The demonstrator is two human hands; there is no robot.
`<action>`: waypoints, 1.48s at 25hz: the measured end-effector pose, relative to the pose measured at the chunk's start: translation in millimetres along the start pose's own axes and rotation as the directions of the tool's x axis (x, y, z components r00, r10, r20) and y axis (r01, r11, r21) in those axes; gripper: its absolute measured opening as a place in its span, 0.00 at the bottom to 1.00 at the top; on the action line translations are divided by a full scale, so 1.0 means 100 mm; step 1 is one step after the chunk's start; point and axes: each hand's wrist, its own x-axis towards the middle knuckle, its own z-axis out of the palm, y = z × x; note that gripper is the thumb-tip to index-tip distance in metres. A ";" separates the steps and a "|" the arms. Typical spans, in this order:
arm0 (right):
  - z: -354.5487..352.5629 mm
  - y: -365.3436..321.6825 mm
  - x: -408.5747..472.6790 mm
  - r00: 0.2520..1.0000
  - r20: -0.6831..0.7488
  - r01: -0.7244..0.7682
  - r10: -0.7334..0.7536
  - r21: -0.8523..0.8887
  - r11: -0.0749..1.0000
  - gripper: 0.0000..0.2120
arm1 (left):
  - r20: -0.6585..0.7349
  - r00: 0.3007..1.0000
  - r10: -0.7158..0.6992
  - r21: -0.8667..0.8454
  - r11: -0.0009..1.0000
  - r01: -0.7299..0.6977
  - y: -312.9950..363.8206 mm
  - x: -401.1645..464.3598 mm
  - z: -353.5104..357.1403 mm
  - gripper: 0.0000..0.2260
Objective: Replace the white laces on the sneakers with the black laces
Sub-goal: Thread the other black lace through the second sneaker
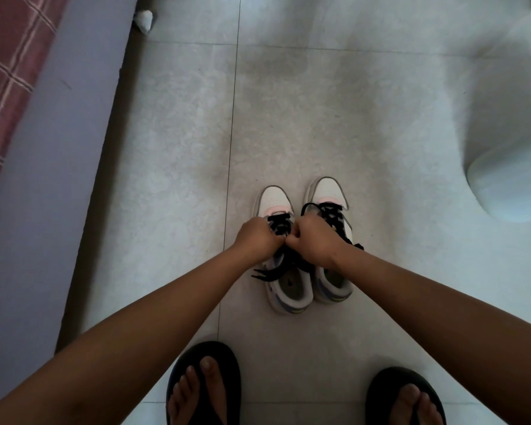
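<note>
The tiled floor [319, 102] is being stood on by two feet in black sandals [203, 384], partly cut off at the bottom edge. Two bare forearms are being stretched down and forward to a pair of sneakers [288, 289] set side by side on the floor. The left hand [256, 239] and right hand [314, 240] are being held knuckle to knuckle, fingers curled around the black laces [278, 225] over the left sneaker. The fingertips are being hidden beneath the fists.

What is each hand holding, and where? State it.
Both the left hand and right hand grip the black lace over the left white sneaker's tongue.
</note>
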 end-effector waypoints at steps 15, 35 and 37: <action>0.02 0.22 -0.21 0.993 -0.018 0.116 -0.115 0.072 0.991 0.14 | -0.041 0.961 0.275 -0.156 0.948 -0.278 -0.39 -0.26 0.09 0.10; -0.05 0.06 -0.19 0.994 0.014 0.112 -0.112 -0.074 0.991 0.09 | -0.156 0.975 0.160 -0.005 0.987 -0.163 -0.28 -0.24 0.15 0.09; -0.05 0.03 -0.17 0.995 0.040 0.089 -0.086 -0.070 0.994 0.11 | -0.145 0.972 0.185 0.056 0.982 -0.179 -0.22 -0.20 0.15 0.07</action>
